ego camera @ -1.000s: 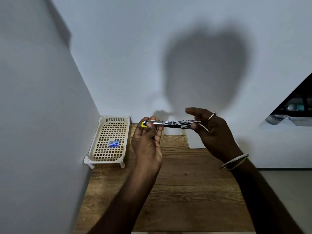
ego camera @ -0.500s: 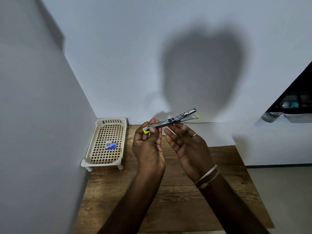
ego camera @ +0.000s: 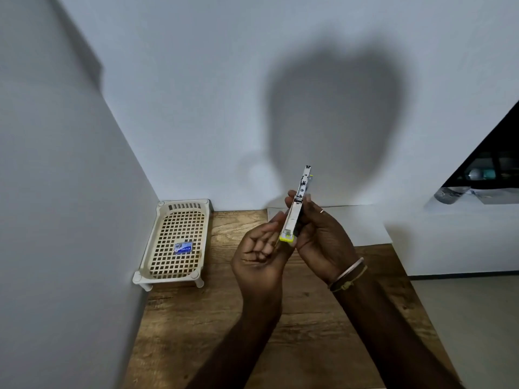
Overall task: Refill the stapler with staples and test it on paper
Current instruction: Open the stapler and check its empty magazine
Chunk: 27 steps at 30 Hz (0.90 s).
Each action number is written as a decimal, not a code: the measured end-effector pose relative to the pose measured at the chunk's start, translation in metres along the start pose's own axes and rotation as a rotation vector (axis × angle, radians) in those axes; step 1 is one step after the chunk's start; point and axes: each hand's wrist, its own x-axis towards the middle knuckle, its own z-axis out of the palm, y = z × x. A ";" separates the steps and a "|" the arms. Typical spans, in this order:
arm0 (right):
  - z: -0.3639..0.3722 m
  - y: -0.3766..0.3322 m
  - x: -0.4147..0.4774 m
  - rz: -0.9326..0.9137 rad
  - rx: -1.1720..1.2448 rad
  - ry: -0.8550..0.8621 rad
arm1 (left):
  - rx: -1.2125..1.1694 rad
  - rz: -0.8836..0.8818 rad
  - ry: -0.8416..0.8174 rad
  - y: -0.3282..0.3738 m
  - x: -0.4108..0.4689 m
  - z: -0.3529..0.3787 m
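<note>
Blue-labelled staple box (ego camera: 182, 247), writing unreadable

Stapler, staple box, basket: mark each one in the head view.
stapler (ego camera: 293, 220), head view, on its pale metal body between the two hands.
staple box (ego camera: 182, 247), head view, on its blue printed top.
basket (ego camera: 179, 204), head view, on its slotted far wall.

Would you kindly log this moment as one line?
stapler: held upright, both hands | left hand: near yellow end | right hand: gripping body | staple box: in basket
</note>
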 end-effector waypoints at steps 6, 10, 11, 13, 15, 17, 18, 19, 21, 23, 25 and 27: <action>-0.001 -0.017 0.001 0.203 0.103 -0.135 | -0.045 -0.262 0.080 0.000 0.034 -0.016; -0.001 -0.016 0.003 0.268 0.080 -0.214 | -0.275 -0.617 -0.147 0.010 0.064 0.000; 0.000 -0.016 0.002 0.270 0.072 -0.228 | -0.323 -0.669 -0.190 0.011 0.068 0.004; 0.000 -0.014 0.001 0.267 0.066 -0.232 | -0.354 -0.711 -0.259 0.012 0.074 0.009; -0.001 -0.014 -0.001 0.260 0.068 -0.231 | -0.350 -0.707 -0.343 0.012 0.077 0.012; -0.001 -0.014 -0.003 0.262 0.074 -0.231 | -0.344 -0.715 -0.391 0.011 0.076 0.014; -0.001 -0.015 -0.004 0.269 0.074 -0.230 | -0.343 -0.721 -0.405 0.010 0.075 0.013; -0.002 -0.015 -0.005 0.276 0.076 -0.229 | -0.340 -0.721 -0.408 0.008 0.074 0.013; -0.007 -0.016 -0.004 0.292 0.088 -0.232 | -0.319 -0.704 -0.380 0.005 0.071 0.013; -0.015 -0.016 -0.003 0.306 0.074 -0.230 | -0.267 -0.663 -0.345 0.003 0.068 0.013; -0.026 -0.015 -0.001 0.303 -0.005 -0.200 | -0.227 -0.622 -0.286 0.002 0.066 0.013; -0.037 -0.017 0.000 0.257 -0.200 -0.142 | -0.229 -0.589 -0.221 0.000 0.065 0.010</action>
